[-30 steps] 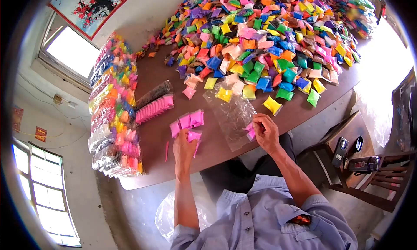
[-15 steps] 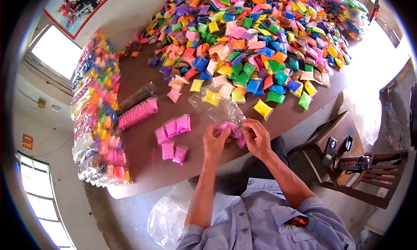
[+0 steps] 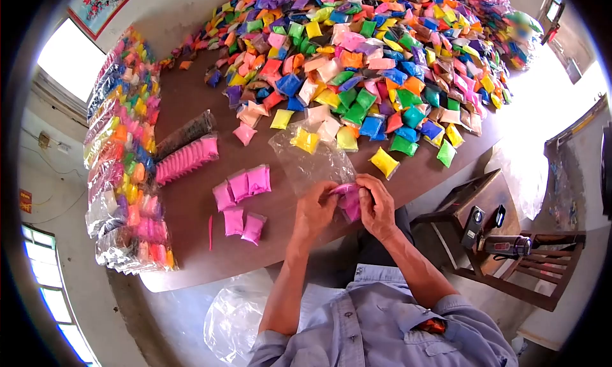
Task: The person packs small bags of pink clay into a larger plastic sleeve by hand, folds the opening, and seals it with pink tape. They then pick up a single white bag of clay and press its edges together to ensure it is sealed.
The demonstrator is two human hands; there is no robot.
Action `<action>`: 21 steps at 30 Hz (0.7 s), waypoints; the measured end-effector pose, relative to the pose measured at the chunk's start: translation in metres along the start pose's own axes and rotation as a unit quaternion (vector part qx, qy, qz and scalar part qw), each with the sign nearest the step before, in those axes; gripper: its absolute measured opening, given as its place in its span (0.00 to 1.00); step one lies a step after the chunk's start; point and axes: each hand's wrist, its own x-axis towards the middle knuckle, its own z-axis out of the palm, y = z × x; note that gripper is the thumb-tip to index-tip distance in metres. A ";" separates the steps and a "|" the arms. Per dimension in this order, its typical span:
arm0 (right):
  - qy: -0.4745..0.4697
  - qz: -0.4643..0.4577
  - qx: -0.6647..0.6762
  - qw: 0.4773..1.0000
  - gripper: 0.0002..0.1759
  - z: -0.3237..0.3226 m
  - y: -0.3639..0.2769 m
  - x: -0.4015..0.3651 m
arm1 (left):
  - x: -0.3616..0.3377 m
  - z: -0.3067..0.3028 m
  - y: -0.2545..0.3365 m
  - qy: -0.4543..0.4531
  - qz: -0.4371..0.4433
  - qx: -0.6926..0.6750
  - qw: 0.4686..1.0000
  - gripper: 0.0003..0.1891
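At the table's front edge, both hands are closed around one bundle. My right hand (image 3: 377, 204) grips a pink packet (image 3: 349, 204) between thumb and fingers. Beside it, my left hand (image 3: 315, 204) pinches the near end of a clear plastic bag (image 3: 309, 169), its fingertips right at the packet. The bag spreads flat away from the hands over the table, overlapping a yellow packet (image 3: 305, 139). Left of my left hand lie several loose pink packets (image 3: 240, 186), with a thin red stick (image 3: 210, 232) close by.
A large heap of colourful packets (image 3: 357, 61) covers the far side of the brown table (image 3: 191, 220). Bagged rows of packets (image 3: 127, 157) line the left edge, near a pink row (image 3: 188, 160). At right, a wooden chair (image 3: 542, 271) holds a flask (image 3: 507, 245).
The pink packet, earlier stretched between both hands, now hangs by my right hand. The clear bag lies more spread out. The whole view has shifted slightly.
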 end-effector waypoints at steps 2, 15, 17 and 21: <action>0.002 0.000 -0.005 1.000 0.12 0.000 -0.001 0.001 | 0.000 -0.001 -0.001 -0.017 -0.017 0.014 1.000 0.13; 0.008 -0.007 -0.013 1.000 0.14 0.002 -0.004 0.000 | 0.001 0.003 -0.007 -0.033 0.139 0.169 0.975 0.17; 0.013 -0.008 -0.007 1.000 0.14 0.002 -0.004 0.000 | -0.002 0.002 -0.002 -0.033 0.145 0.158 0.976 0.17; 0.003 -0.012 0.014 1.000 0.12 0.002 -0.002 -0.002 | -0.013 0.004 -0.004 -0.022 0.144 0.158 0.977 0.17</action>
